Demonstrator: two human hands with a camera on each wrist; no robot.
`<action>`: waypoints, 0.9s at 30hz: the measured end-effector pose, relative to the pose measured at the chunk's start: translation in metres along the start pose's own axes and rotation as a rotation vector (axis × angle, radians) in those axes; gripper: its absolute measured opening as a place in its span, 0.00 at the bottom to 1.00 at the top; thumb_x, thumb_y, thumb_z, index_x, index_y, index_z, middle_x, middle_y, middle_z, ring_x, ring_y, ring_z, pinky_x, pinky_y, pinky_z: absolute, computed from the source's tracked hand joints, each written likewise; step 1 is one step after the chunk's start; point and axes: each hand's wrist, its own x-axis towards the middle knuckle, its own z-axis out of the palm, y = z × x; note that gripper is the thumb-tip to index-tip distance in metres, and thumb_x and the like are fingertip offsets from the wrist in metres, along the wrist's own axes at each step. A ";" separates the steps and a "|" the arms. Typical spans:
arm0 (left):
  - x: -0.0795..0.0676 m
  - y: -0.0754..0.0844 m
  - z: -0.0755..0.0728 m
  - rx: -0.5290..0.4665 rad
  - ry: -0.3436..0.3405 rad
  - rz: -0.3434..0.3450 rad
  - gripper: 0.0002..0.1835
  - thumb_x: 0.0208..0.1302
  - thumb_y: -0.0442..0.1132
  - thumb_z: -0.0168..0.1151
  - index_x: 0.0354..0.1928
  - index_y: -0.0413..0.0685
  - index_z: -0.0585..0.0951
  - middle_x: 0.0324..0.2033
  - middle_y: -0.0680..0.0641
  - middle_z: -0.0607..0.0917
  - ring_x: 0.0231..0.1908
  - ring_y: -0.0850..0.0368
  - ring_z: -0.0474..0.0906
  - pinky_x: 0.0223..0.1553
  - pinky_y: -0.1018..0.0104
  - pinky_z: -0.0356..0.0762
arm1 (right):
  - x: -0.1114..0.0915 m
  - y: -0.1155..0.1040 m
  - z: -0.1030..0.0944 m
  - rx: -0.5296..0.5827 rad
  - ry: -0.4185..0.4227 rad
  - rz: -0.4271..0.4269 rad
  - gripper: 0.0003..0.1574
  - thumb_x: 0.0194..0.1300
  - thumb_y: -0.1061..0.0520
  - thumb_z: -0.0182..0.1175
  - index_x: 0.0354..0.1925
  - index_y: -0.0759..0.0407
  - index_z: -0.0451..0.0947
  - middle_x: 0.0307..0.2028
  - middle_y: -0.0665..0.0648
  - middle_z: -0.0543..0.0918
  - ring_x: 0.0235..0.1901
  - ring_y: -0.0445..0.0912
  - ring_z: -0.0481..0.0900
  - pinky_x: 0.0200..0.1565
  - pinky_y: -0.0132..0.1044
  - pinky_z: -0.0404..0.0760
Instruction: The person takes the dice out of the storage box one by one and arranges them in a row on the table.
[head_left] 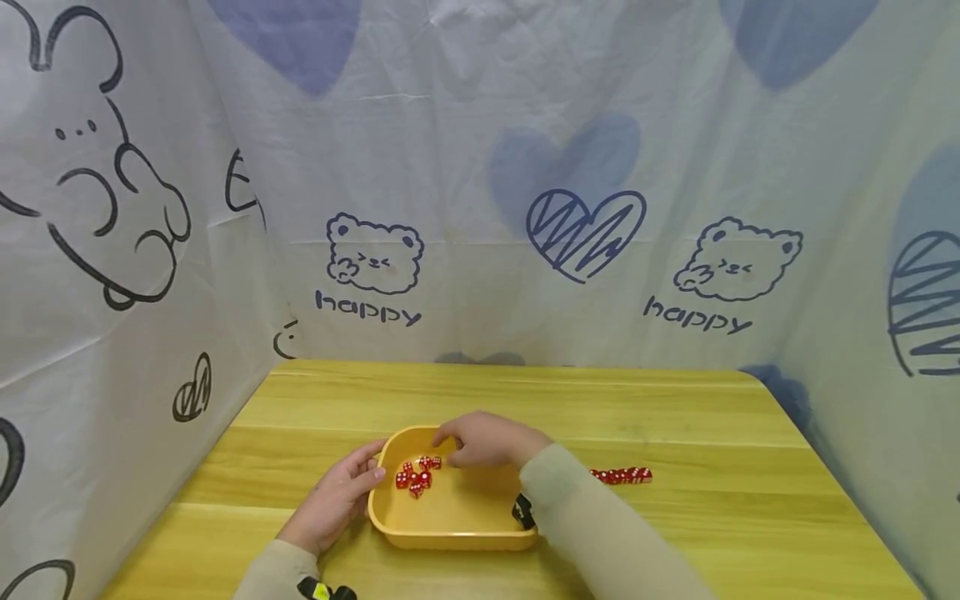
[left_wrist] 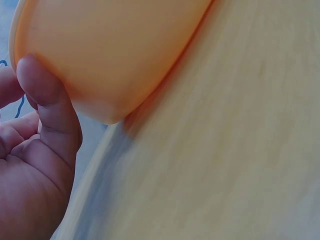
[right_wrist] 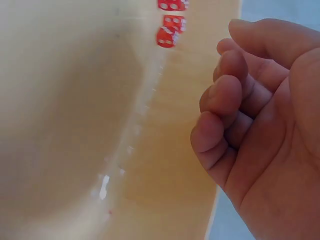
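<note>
A yellow plastic tub [head_left: 461,541] stands on the table. My left hand [head_left: 336,500] pinches its left wall at the rim, with the thumb [left_wrist: 42,82] on one face and the fingers behind. Several red dice with white pips [head_left: 402,480] lie loose in the left part of the tub. My right hand [head_left: 487,439] reaches over the tub's far wall, just right of those dice. Its fingers [right_wrist: 220,100] are loosely bent and apart from the thumb, with nothing seen between them. A few dice [right_wrist: 166,37] show beyond the fingertips in the right wrist view.
On the table to the right lies a straight row of red dice [head_left: 622,476], its left end hidden by the right sleeve [head_left: 600,525]. The yellow wood-grain table [head_left: 720,433] is enclosed by printed white cloth [head_left: 465,275] at the back and sides.
</note>
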 end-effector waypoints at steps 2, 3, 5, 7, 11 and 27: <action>0.000 0.000 0.000 -0.001 -0.004 0.000 0.32 0.78 0.38 0.53 0.78 0.40 0.56 0.51 0.35 0.72 0.45 0.48 0.77 0.40 0.63 0.83 | 0.003 0.001 0.005 -0.007 -0.010 0.005 0.22 0.70 0.51 0.63 0.61 0.46 0.81 0.29 0.45 0.76 0.29 0.39 0.72 0.34 0.33 0.74; 0.001 0.000 0.000 -0.001 -0.006 -0.001 0.32 0.78 0.38 0.53 0.78 0.40 0.56 0.51 0.35 0.72 0.45 0.48 0.77 0.40 0.63 0.83 | 0.004 0.002 0.007 -0.005 -0.014 0.010 0.22 0.70 0.51 0.63 0.61 0.45 0.81 0.29 0.45 0.76 0.29 0.39 0.72 0.34 0.33 0.73; 0.001 0.000 0.000 0.002 -0.006 -0.003 0.32 0.78 0.39 0.53 0.78 0.40 0.56 0.51 0.36 0.72 0.44 0.48 0.77 0.38 0.64 0.83 | 0.006 0.003 0.011 0.004 -0.020 0.018 0.22 0.69 0.51 0.62 0.61 0.44 0.81 0.29 0.45 0.76 0.29 0.39 0.72 0.34 0.33 0.73; 0.001 0.000 0.001 0.004 -0.002 -0.006 0.32 0.78 0.39 0.53 0.78 0.41 0.56 0.50 0.36 0.72 0.43 0.48 0.77 0.37 0.64 0.83 | 0.006 0.004 0.013 0.018 -0.025 0.028 0.23 0.69 0.52 0.63 0.61 0.44 0.81 0.29 0.46 0.76 0.29 0.39 0.72 0.34 0.34 0.73; 0.002 0.001 0.001 0.002 0.003 0.002 0.32 0.78 0.39 0.53 0.78 0.41 0.57 0.50 0.36 0.71 0.44 0.49 0.77 0.39 0.63 0.83 | 0.006 0.007 0.016 0.037 -0.030 0.040 0.24 0.68 0.52 0.63 0.62 0.44 0.80 0.29 0.46 0.76 0.30 0.40 0.72 0.38 0.36 0.74; 0.001 -0.001 0.001 0.004 0.003 0.008 0.31 0.78 0.37 0.52 0.78 0.40 0.56 0.50 0.35 0.71 0.41 0.49 0.77 0.35 0.65 0.83 | 0.010 0.015 0.029 0.076 -0.060 0.070 0.28 0.66 0.52 0.64 0.64 0.40 0.79 0.44 0.42 0.80 0.40 0.42 0.74 0.50 0.39 0.74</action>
